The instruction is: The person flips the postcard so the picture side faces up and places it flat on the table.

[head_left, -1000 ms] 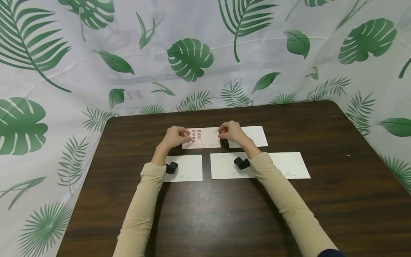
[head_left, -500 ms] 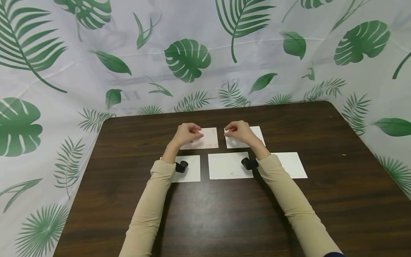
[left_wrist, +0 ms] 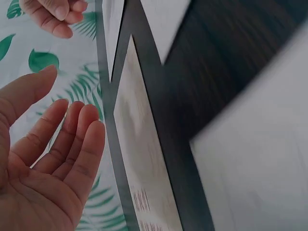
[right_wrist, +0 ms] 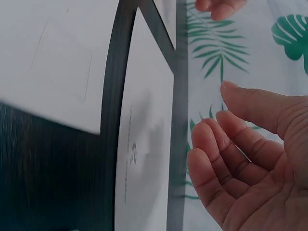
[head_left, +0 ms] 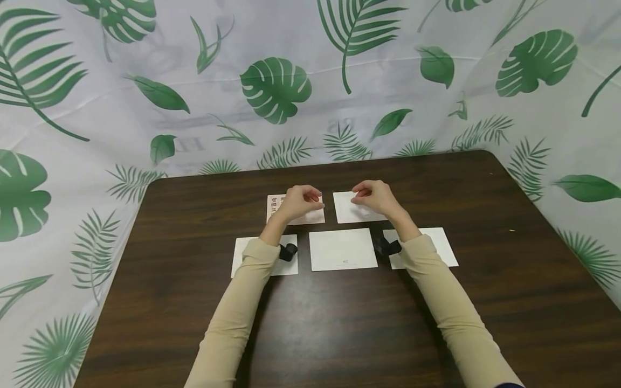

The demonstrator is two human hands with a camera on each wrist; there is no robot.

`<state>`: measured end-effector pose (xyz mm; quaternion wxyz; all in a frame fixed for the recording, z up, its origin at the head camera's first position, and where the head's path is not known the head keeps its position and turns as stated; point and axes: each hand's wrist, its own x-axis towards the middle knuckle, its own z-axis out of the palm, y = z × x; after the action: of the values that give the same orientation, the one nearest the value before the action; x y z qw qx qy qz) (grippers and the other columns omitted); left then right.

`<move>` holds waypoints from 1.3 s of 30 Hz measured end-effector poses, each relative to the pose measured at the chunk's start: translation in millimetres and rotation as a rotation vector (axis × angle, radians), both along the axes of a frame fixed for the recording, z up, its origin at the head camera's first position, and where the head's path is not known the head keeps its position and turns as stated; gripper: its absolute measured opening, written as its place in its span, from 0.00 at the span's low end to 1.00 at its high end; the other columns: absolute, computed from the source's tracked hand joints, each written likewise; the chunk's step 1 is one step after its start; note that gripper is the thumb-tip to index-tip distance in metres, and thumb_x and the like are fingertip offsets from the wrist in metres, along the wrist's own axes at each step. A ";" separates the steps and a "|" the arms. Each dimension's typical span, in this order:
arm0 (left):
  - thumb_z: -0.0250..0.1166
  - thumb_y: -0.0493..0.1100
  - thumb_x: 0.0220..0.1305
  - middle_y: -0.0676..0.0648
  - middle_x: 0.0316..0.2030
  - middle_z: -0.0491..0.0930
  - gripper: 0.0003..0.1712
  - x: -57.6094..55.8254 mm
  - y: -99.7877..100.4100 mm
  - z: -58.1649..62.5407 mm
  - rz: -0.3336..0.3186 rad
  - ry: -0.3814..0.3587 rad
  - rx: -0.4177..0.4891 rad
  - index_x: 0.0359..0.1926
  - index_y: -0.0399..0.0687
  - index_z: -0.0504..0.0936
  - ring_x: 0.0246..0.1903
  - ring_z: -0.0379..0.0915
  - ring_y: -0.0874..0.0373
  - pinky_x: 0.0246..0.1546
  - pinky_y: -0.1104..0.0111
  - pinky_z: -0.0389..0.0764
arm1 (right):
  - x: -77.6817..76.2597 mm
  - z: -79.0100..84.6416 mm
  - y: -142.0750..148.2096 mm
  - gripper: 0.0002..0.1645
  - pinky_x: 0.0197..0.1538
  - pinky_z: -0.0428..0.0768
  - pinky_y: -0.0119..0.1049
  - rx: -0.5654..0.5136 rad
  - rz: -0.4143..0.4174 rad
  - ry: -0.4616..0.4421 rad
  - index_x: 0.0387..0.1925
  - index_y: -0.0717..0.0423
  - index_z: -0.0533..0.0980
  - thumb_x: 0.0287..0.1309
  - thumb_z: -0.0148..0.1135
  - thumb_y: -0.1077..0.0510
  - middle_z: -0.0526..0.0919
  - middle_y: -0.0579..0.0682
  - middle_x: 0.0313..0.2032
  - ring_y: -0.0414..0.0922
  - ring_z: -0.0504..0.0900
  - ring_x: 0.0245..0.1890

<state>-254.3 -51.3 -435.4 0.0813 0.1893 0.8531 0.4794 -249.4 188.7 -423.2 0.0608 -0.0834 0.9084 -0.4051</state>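
In the head view, my left hand (head_left: 298,203) hovers over a card with red printing (head_left: 273,207) in the back row and hides much of it. In the left wrist view, its loosely bent fingers (left_wrist: 86,154) hold nothing, with a gap between thumb and fingertips. My right hand (head_left: 375,196) is above the blank-looking white card (head_left: 345,209) beside it. The right wrist view shows that hand's relaxed fingers (right_wrist: 204,178) apart from the thumb and holding nothing. A small dark mark is visible on this white card (right_wrist: 144,159).
Nearer on the dark wooden table (head_left: 310,334) lie a left white card (head_left: 241,249), a middle one (head_left: 343,249) and a right one (head_left: 440,247). The sleeves partly cover the outer two. A leaf-patterned cloth (head_left: 204,124) hangs behind the table.
Both hands have moved right from the two ends of the red-printed card. My left hand is now over its right part, my right hand over the white card. The head view has shifted slightly.
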 end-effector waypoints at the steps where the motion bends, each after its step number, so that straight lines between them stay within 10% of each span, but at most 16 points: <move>1: 0.69 0.36 0.54 0.40 0.35 0.80 0.17 -0.5 3.5 0.0 -0.005 0.001 0.001 0.44 0.31 0.80 0.35 0.75 0.51 0.37 0.69 0.75 | -0.1 0.1 2.9 0.17 0.37 0.73 0.36 -0.003 -0.008 0.000 0.44 0.65 0.78 0.54 0.66 0.61 0.80 0.57 0.34 0.50 0.78 0.36; 25: 0.66 0.35 0.56 0.38 0.45 0.77 0.21 -6.7 56.6 -11.0 0.076 -0.107 0.059 0.51 0.33 0.76 0.44 0.71 0.50 0.45 0.65 0.73 | -7.4 -20.0 50.6 0.24 0.36 0.75 0.26 -0.178 -0.153 -0.082 0.53 0.69 0.73 0.54 0.65 0.65 0.75 0.64 0.48 0.53 0.74 0.46; 39: 0.67 0.31 0.51 0.39 0.36 0.73 0.25 -13.9 66.9 -15.5 0.082 -0.056 -0.083 0.52 0.31 0.76 0.35 0.63 0.54 0.40 0.67 0.70 | -17.0 -25.3 57.2 0.29 0.43 0.72 0.39 0.012 -0.197 -0.072 0.54 0.67 0.72 0.48 0.68 0.67 0.73 0.63 0.48 0.52 0.72 0.41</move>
<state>-268.2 15.5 -450.9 0.0930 0.1373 0.8766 0.4518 -266.4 245.9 -448.5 0.0539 0.0214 0.9119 -0.4062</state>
